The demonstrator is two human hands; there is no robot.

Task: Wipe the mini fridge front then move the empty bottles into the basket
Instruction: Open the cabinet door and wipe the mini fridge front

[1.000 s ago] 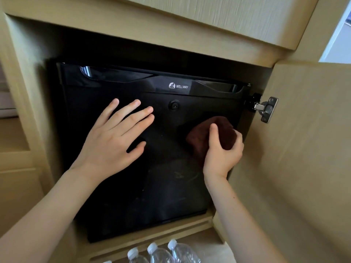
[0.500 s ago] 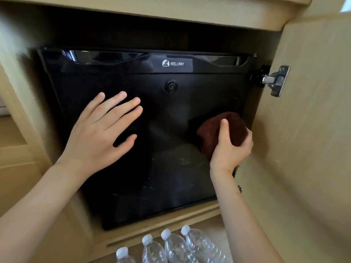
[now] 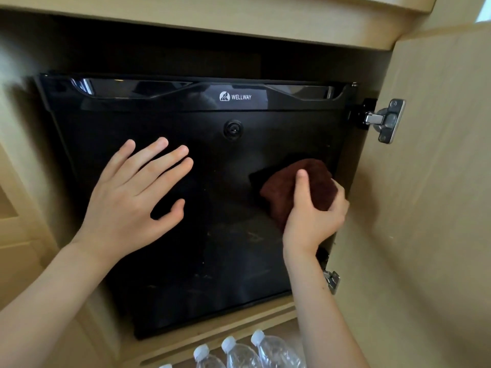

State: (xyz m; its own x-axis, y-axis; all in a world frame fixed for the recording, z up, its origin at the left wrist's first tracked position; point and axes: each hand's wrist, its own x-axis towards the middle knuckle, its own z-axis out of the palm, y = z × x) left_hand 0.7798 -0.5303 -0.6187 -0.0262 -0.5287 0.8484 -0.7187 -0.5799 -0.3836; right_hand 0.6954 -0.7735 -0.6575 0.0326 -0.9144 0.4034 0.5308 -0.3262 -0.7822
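A black mini fridge [image 3: 228, 261] with a WELLWAY label sits inside a light wooden cabinet. My left hand [image 3: 132, 197] lies flat on the left half of its door, fingers spread. My right hand [image 3: 310, 219] grips a dark brown cloth [image 3: 313, 179] and presses it against the door's right side, close to the edge. Smudges show on the lower door. Clear plastic bottles [image 3: 239, 354] with white caps stand on the floor below the fridge, cut off by the bottom edge. No basket is in view.
The cabinet door [image 3: 430, 208] stands open at the right, held by a metal hinge [image 3: 385, 120] and a lower hinge [image 3: 332, 280]. A wooden ledge [image 3: 212, 330] runs under the fridge. More cabinet panels lie at the left.
My right hand has moved the cloth a little down the right side of the door. My left hand stays flat in place. The view has tilted downward, showing more of the bottles.
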